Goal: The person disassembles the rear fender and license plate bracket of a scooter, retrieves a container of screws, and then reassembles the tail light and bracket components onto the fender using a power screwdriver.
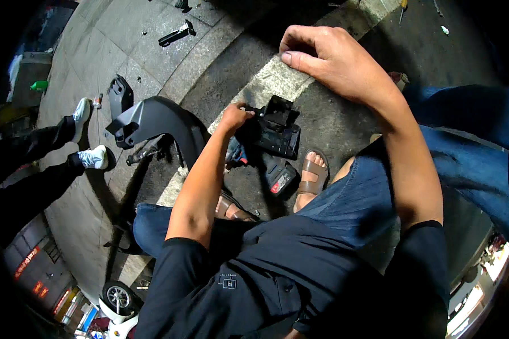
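Note:
My left hand (236,117) is closed at the left edge of a black plastic part (278,113) with a raised, box-like frame. Under and beside that part lies a flat black panel (278,140) with several small slots. My right hand (328,56) is raised above the pale kerb strip, fingers curled and thumb tip close to the index finger. Anything between those fingertips is too small or hidden to make out. Below my left hand sits a blue and black power tool (236,152), partly covered by my forearm. A black battery pack (281,179) with a red patch rests near my sandalled foot.
A dark grey curved fairing, like a scooter mudguard (167,121), stands to the left. Another person's legs in white shoes (93,157) are beyond it. A black part (177,34) lies on the paving, a screwdriver (403,8) at the far right. A small wheel (119,296) shows lower left.

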{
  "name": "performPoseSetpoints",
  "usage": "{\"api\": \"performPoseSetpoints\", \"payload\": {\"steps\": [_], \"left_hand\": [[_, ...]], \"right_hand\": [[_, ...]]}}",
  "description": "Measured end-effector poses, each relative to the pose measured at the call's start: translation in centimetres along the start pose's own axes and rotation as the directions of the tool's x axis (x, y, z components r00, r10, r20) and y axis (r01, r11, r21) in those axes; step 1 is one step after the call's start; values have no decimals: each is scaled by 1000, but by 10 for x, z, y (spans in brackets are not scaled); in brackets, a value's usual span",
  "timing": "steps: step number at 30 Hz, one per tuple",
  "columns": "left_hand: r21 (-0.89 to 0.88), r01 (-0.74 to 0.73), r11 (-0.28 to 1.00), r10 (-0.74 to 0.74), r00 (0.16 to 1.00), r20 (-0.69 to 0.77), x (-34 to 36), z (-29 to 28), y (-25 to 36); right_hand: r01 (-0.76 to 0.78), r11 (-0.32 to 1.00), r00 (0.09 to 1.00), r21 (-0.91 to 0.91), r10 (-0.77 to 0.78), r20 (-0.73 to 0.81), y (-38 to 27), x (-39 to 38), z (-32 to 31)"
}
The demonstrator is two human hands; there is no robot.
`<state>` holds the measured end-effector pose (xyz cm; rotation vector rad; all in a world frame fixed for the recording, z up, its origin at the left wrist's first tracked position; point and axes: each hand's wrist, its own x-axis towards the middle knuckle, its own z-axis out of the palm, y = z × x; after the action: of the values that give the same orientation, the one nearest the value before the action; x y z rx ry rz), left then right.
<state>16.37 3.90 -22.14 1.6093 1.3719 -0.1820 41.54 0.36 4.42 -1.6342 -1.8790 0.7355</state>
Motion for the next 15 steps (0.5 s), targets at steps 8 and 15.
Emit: {"api": "performPoseSetpoints", "payload": {"steps": [8,15], "left_hand": [[-716,167,678,-50,982,181,-92,-122,41],[-962,81,260,-18,997,79,-221,-146,77]], "right_hand": [[54,997,998,58,-57,41,-20,17,-1],[-55,998,996,40,52,76,-53,29,4]]}}
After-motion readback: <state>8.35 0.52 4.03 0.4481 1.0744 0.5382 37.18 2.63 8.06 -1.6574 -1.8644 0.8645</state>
